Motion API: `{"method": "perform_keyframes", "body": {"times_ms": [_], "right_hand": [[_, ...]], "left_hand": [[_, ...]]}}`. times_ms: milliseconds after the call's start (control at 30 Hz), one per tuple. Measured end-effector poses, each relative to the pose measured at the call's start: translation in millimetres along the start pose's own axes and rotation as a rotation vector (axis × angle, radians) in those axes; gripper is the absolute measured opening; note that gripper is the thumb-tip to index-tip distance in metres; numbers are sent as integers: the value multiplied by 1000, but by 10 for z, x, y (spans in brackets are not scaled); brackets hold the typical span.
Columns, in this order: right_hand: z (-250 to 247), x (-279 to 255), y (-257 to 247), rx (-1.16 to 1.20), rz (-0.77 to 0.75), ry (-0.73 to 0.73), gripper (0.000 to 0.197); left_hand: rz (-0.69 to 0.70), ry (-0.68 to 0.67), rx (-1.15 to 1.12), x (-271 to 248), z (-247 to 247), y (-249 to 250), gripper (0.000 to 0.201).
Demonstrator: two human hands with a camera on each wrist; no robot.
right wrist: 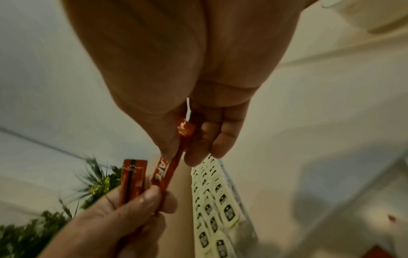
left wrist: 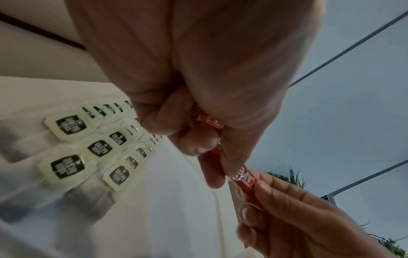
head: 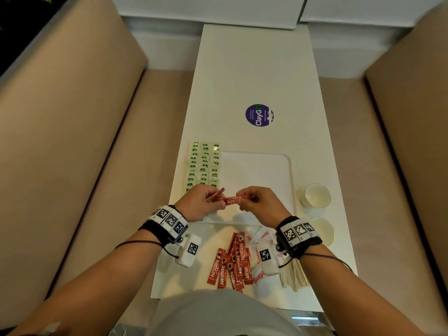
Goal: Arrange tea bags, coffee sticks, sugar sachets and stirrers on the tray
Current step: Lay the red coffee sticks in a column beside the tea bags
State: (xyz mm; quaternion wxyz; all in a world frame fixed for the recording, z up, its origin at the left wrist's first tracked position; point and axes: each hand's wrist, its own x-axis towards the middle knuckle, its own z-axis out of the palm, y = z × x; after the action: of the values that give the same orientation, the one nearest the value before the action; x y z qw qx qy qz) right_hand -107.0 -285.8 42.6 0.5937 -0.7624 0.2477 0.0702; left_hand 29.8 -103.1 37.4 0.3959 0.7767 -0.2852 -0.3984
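— What lies nearest you, behind your fingers?

— A loose heap of red coffee sticks (head: pixel 232 260) on the worktop (head: pixel 254 69), between your wrists. Just right of them, sugar sachets (head: pixel 260 275), partly under your right wrist camera. Further right, a fan of wooden stirrers (head: pixel 294 278).

— And what are your fingers doing?

— Your left hand (head: pixel 197 202) and right hand (head: pixel 260 203) both pinch one coffee stick, the held stick (head: pixel 231 200), which lies level between them over the near edge of the tray (head: pixel 257 170). Your right thumb and forefinger grip its right end; the right wrist view shows that end poking out behind your thumb. Your left fingers (left wrist: pixel 198 144) are curled round its left end, and that hand clamps a second stick (right wrist: pixel 132 181) too, which juts up and away at an angle.

— Where are the tea bags?

— Just beyond your left fingers: green tea bags (head: pixel 203 163) in three overlapping columns at the tray's left side. I cannot tell if they lie on the tray or beside it.

— Anything off to the right?

— Right of your right hand, off the tray, a white cup (head: pixel 315 195), and a second cup (head: pixel 323 230) nearer you, by your right wrist.

— And farthest out?

— A round purple sticker (head: pixel 259 115) on the worktop, well beyond the tray.
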Motion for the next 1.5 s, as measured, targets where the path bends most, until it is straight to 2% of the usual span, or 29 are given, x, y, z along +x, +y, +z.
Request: {"method": "perform_keyframes", "body": {"times_ms": [100, 167, 267, 467, 600, 900, 967, 1067, 1133, 1300, 1433, 1500], "right_hand": [[9, 6, 1, 260, 47, 11, 16], [-4, 19, 24, 333, 69, -12, 20], [-11, 39, 43, 297, 72, -47, 25], [18, 66, -55, 297, 84, -101, 20], [63, 61, -95, 275, 90, -137, 14], [45, -12, -165, 167, -1, -221, 51], [26, -16, -154, 163, 8, -208, 44], [-24, -3, -99, 143, 34, -138, 18], [-59, -1, -44, 148, 60, -82, 11], [-94, -30, 78, 198, 80, -1, 12], [-67, -14, 138, 213, 85, 99, 25], [-48, 6, 155, 187, 82, 105, 24]], "left_hand": [[-34, -18, -63, -18, 112, -72, 12], [-38, -38, -71, -18, 168, -100, 20], [-34, -13, -78, -28, 196, -85, 21], [-60, 194, -148, 39, 149, 7, 28], [-24, 200, -207, 99, 148, 76, 24], [-3, 181, -174, 159, 231, 169, 18], [-21, 191, -216, 169, 228, 155, 21], [-39, 221, -276, 169, 193, 130, 22], [-50, 218, -288, 149, 173, 107, 19], [-72, 210, -275, 122, 190, 68, 16], [-95, 198, -294, 119, 233, 44, 16], [-94, 194, -310, 117, 258, 19, 13]]}}
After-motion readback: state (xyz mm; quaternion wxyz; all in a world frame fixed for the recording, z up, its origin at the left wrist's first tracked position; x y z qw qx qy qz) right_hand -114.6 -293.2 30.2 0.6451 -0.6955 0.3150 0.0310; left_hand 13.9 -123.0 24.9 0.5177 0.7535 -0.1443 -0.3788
